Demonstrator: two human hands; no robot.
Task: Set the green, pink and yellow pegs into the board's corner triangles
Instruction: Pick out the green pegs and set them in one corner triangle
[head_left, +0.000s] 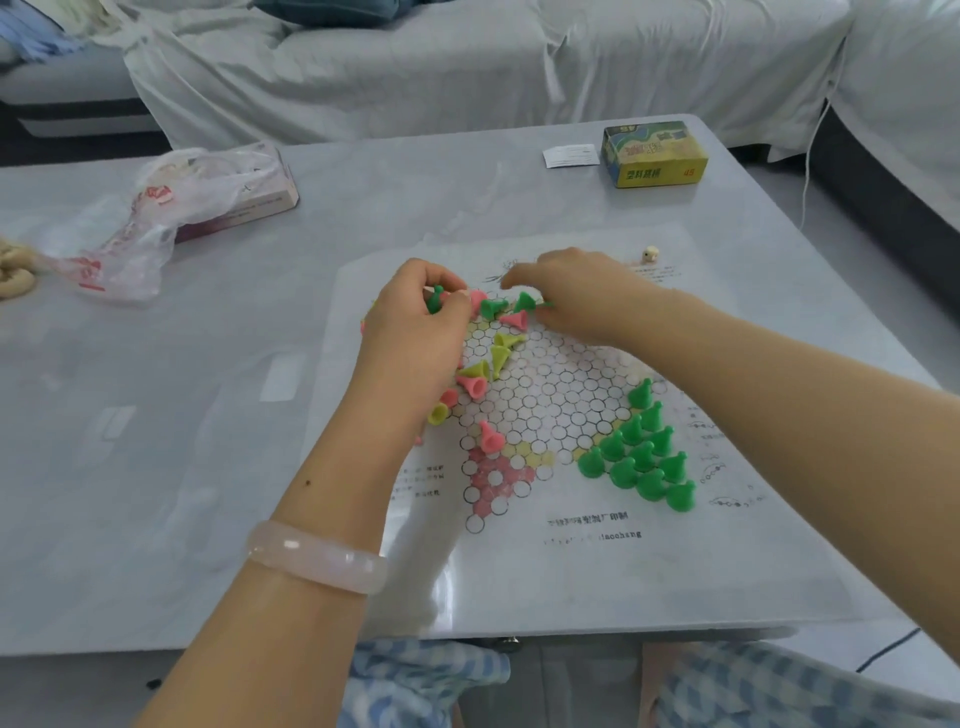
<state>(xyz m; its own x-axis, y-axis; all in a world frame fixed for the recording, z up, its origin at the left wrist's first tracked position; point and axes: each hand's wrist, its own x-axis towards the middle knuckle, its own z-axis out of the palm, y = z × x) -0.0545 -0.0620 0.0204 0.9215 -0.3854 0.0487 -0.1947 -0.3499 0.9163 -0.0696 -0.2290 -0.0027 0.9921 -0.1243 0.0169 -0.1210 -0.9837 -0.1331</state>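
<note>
The board (545, 545), a printed paper sheet, lies on a grey table (208, 415). At its 4 o'clock corner, a full triangle of green pegs (641, 457) stands upright. Loose pegs lie tipped over from the centre toward 11 o'clock: yellow pegs (501, 353), pink pegs (475, 387) and a few green ones (493, 307). One pink peg (489, 437) stands at the top of the pink triangle at 6 o'clock, whose other circles show bare.

The left hand (415, 332), with a pale bangle (317, 556) on its wrist, reaches to the pile at 11 o'clock; its fingers curl around a dark green peg (435, 300) and a pink one beside it. The right hand (576, 296) hovers at 12 o'clock, fingers bent down among the green pegs; a green peg shows under its palm, but whether it is gripped I cannot tell.

Beyond the board, at 1 o'clock, sits a yellow box (654, 153) with a paper slip (569, 155) beside it. At 10 o'clock a plastic bag (156, 223) lies over a pink box (249, 205).
</note>
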